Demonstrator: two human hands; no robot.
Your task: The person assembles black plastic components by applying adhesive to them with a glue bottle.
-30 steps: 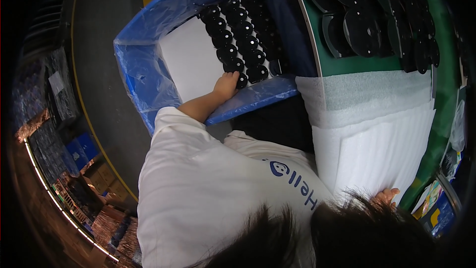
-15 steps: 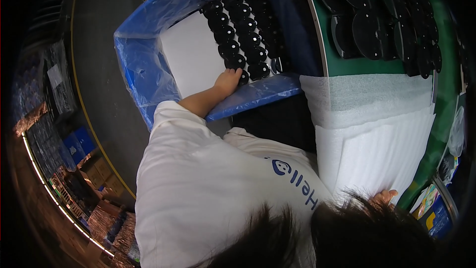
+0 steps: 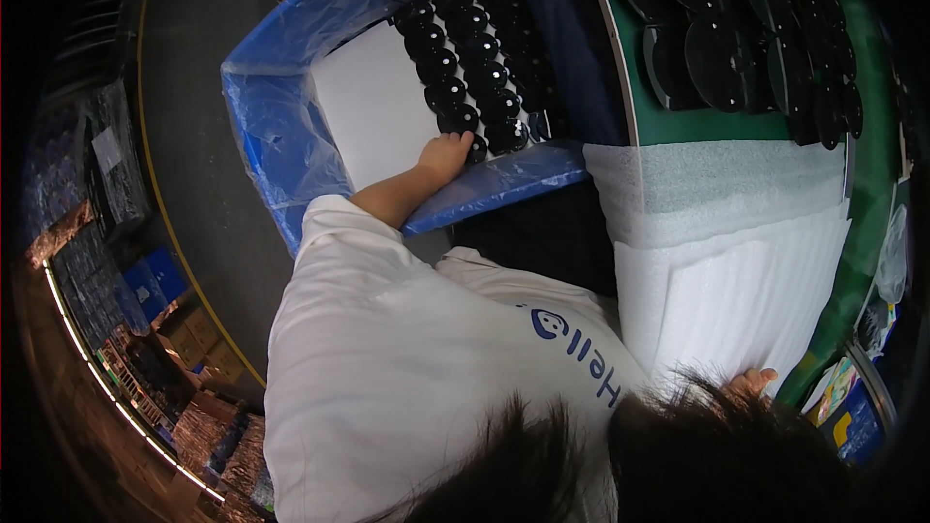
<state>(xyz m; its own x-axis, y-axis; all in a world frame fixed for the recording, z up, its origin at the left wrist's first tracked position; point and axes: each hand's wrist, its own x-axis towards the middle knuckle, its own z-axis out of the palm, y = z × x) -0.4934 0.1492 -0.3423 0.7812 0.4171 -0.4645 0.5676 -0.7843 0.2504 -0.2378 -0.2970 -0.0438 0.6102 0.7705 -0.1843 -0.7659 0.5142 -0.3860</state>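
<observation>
My left hand (image 3: 444, 157) reaches into a blue plastic-lined bin (image 3: 291, 203), with its fingers closed on the nearest black disc (image 3: 478, 148) of a row. Beyond it, rows of glossy black discs (image 3: 446, 94), each with a light spot, lie on white sheet material. My right hand (image 3: 750, 384) rests at the near edge of a stack of white foam sheets (image 3: 746, 300). Hair hides much of that hand; the fingers that show look extended and hold nothing visible.
Several larger black discs (image 3: 715, 58) stand on the green tabletop (image 3: 712, 133) at the far right. A white sheet (image 3: 373, 102) lies in the left part of the bin. Cardboard boxes (image 3: 199, 334) and a blue crate (image 3: 155, 276) are beyond the yellow floor line at left.
Almost nothing differs. My left hand stays at the same disc, apart from a very slight shift of the view, and my right hand keeps its place on the foam.
</observation>
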